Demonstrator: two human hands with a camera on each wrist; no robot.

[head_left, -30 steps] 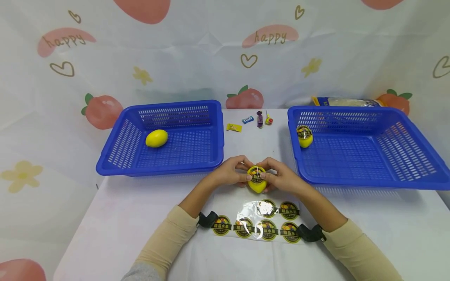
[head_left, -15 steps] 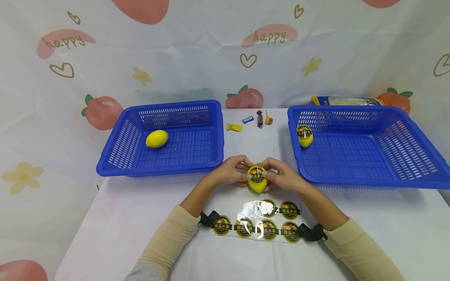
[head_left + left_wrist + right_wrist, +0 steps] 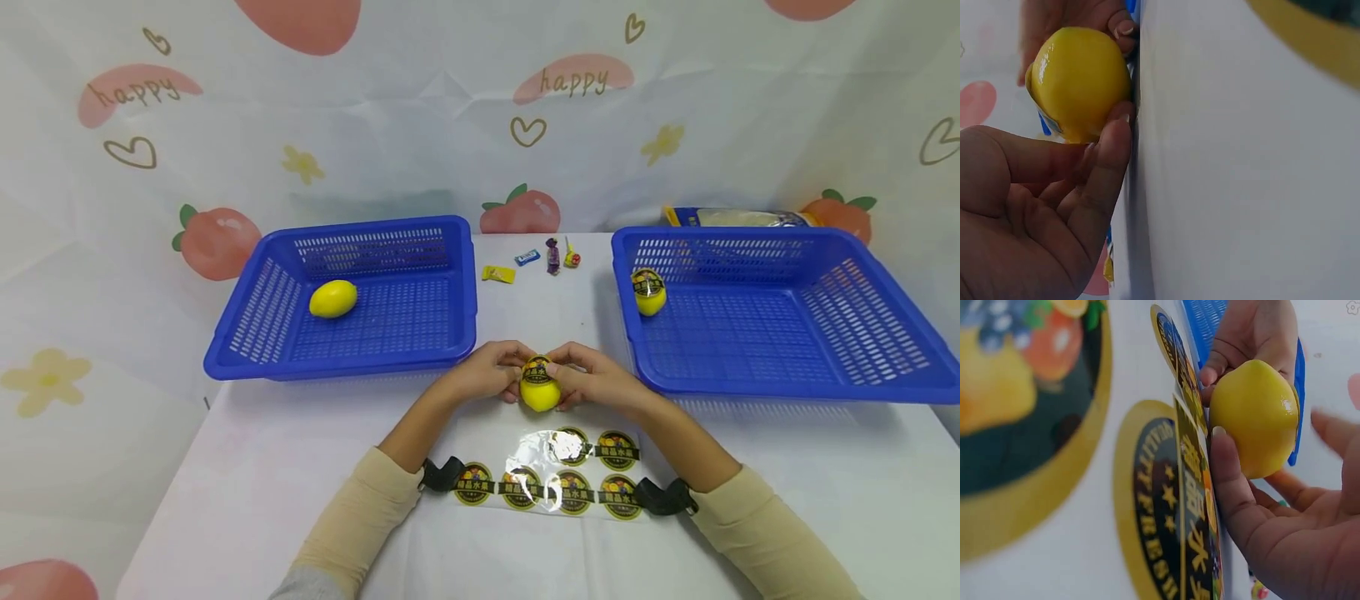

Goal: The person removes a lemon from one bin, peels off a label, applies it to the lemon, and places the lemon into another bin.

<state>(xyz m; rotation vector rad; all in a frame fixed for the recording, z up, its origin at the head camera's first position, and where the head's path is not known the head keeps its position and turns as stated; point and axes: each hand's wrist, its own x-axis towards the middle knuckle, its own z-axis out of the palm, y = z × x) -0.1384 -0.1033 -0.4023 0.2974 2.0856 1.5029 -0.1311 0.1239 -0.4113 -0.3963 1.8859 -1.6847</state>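
A yellow lemon (image 3: 540, 398) with a round black-and-gold sticker (image 3: 537, 368) on its upper side is held between both hands, close over the table. My left hand (image 3: 487, 371) grips it from the left; in the left wrist view, thumb and fingers pinch the lemon (image 3: 1082, 81) near its end. From the right, my right hand (image 3: 596, 379) has its fingers around the lemon. In the right wrist view, fingers (image 3: 1229, 456) lie against the lemon's lower side while the blurred thumb hovers near the sticker side. A clear sheet with several round stickers (image 3: 573, 490) lies just in front.
A blue basket (image 3: 341, 367) at left holds one plain lemon (image 3: 333, 298). The right blue basket (image 3: 795, 385) holds a stickered lemon (image 3: 649, 293). Small wrapped sweets (image 3: 552, 256) and a lollipop (image 3: 572, 253) lie at the back, and a packet (image 3: 738, 217) stands behind the right basket.
The held lemon has tipped and shifted slightly left, so its sticker sits higher and more plain yellow skin shows below. The left thumb has moved off the sticker's face.
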